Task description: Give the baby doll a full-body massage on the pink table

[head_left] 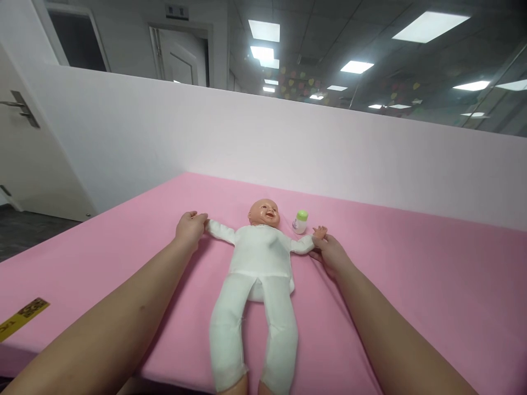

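1. Pink surface (411, 285) is running up to a low white wall (288, 137), which is probably serving as a guard along the far edge; ceiling lights (428, 26) are glowing beyond.
2. On the middle of that surface, the doll (259, 252) is lying on its back in white clothing, its head away from the person and its legs pointing toward the near edge. That layout is presumably putting both its arms within easy reach.
3. The left hand (190, 226) is pinching the end of 1 outstretched arm, fingers drawn together; they are hiding the tip, so what exactly they are pressing on, I cannot tell.
4. The right hand (332, 254) is gripping the other wrist between thumb and fingers, leaving the doll's little hand (320, 232) showing above.
5. With 2 holds on opposite sides, the grips seem to be balancing each other, and the arms are lying spread.
6. Near the head, a green-capped bottle (301, 223) is sitting apart from both hands, likely avoiding their path.
7. Well apart, a yellow label (24, 318) is lying by the near left edge.
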`<control>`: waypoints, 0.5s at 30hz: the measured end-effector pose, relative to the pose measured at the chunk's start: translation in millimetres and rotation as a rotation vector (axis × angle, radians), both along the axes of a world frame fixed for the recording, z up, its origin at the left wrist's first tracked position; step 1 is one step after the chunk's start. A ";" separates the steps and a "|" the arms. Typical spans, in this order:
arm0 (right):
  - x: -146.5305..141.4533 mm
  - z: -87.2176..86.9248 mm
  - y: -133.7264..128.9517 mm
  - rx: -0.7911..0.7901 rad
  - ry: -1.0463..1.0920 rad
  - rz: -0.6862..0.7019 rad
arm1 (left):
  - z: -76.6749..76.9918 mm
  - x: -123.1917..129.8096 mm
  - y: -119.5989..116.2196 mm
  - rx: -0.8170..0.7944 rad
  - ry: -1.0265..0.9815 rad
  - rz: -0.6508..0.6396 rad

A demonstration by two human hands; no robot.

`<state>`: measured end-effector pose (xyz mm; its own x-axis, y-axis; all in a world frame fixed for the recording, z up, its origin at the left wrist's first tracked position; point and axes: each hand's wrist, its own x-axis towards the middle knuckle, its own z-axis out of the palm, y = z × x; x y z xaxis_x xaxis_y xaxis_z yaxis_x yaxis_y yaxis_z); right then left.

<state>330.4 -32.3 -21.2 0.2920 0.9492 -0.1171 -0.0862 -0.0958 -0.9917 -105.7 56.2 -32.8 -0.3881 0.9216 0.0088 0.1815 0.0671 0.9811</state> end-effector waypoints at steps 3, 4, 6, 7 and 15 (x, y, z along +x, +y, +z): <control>1.3 -0.4 0.1 -0.006 -0.016 0.007 | 1.8 -6.6 0.1 -0.039 0.124 0.052; 1.2 -0.4 0.2 0.004 -0.019 0.007 | 2.7 -7.6 -0.5 -0.054 0.180 0.040; 1.3 -1.2 1.1 0.020 -0.008 0.013 | 4.7 -8.4 -2.6 -0.092 0.270 0.009; 1.7 -1.8 1.9 0.021 0.004 0.019 | 6.0 -8.2 -4.2 -0.108 0.292 -0.002; 4.9 -6.6 8.0 0.016 0.068 0.070 | 46.8 5.3 -44.3 0.024 0.476 -0.049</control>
